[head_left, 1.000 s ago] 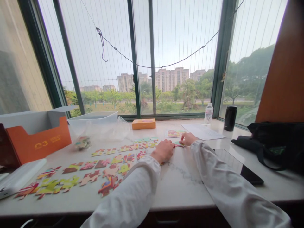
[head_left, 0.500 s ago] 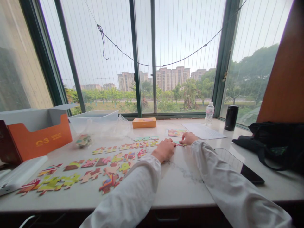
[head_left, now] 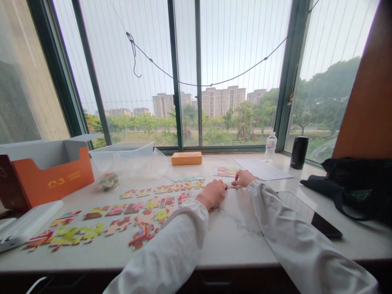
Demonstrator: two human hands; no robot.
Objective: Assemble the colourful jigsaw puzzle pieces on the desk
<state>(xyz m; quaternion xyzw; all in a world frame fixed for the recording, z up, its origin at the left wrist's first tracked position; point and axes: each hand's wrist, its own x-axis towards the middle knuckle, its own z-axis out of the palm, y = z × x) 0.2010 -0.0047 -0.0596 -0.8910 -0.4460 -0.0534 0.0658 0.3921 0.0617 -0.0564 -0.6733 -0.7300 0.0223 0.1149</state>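
My left hand [head_left: 212, 193] rests on the table with its fingers curled and pressed together at the left end of a small jigsaw puzzle piece [head_left: 231, 185]. Thumb and fingers of my right hand [head_left: 243, 178] pinch the right side of that piece, which lies low over the tabletop. Most of the piece is covered by the fingers. Just beyond the hands lies a colourful picture card [head_left: 226, 171]. Left of my left hand, loose puzzle pieces [head_left: 133, 208] are spread in rough rows, several of them partly behind my left sleeve.
An orange box [head_left: 58, 175], a clear plastic bin [head_left: 122, 151] and a bag of pieces [head_left: 109, 181] stand at the left. A small orange box [head_left: 186, 158] sits by the window. Rightward are paper [head_left: 265, 169], a bottle [head_left: 270, 147], a black tumbler [head_left: 299, 152], a tablet [head_left: 309, 214] and a black bag [head_left: 358, 188].
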